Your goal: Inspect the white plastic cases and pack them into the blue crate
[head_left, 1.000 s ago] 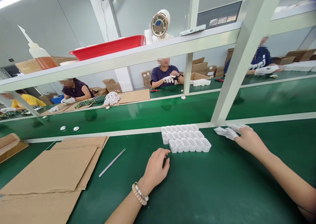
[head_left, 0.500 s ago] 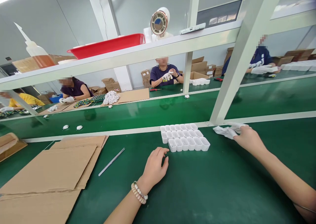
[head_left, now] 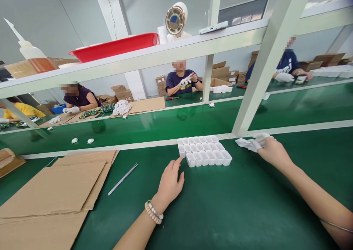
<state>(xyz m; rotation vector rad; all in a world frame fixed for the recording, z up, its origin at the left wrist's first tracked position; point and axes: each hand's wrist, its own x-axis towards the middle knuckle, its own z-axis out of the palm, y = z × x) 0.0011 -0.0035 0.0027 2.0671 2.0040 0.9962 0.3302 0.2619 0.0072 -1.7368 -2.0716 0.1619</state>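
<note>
My left hand (head_left: 171,182) is by the left end of several rows of small white plastic cups (head_left: 209,159), its index finger stretched toward the gap beside the front row and its thumb apart. Nothing is held in it, and I cannot tell whether the fingertip touches a cup. To the right of the cups, my right hand (head_left: 273,150) has its fingers closed on crumpled white cloth gloves (head_left: 248,144), which lie on the green bench near the base of the white post. Part of the gloves is hidden by the fingers.
Metal tweezers (head_left: 122,179) and flat cardboard sheets (head_left: 55,187) lie to my left. A white frame post (head_left: 253,77) rises behind the gloves. Beyond the bench edge runs a green conveyor belt (head_left: 154,123) carrying small white pieces (head_left: 91,141). Several co-workers sit across it.
My left hand's index finger has straightened toward the cups. My right hand stays on the gloves. Small white pieces on the belt have shifted slightly right, and the view has tilted a little.
</note>
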